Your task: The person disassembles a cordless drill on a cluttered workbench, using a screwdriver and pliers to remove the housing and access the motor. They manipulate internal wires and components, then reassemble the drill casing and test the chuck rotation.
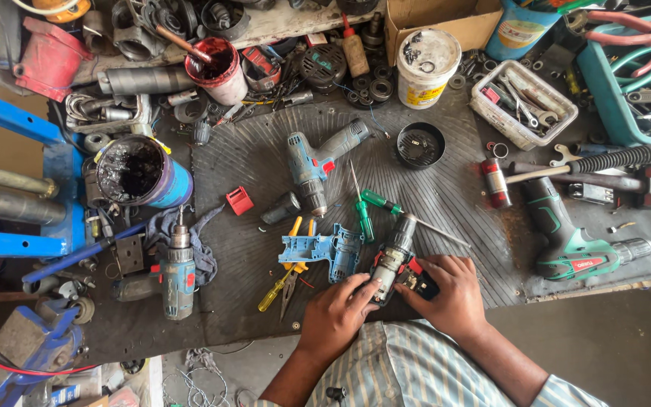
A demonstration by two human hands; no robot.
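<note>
Metal drill motor assembly [393,260] on ribbed table mat [446,196], long axis running away from body, chuck end far. Left hand [337,313] and right hand [453,290] both clamped on near end, equally close.

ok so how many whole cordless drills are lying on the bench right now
3. A blue drill lies mid-mat, another blue drill sits at the left edge on a rag, and a green drill lies at right. The opened one under both hands isn't counted; clutter may hide more.
</note>
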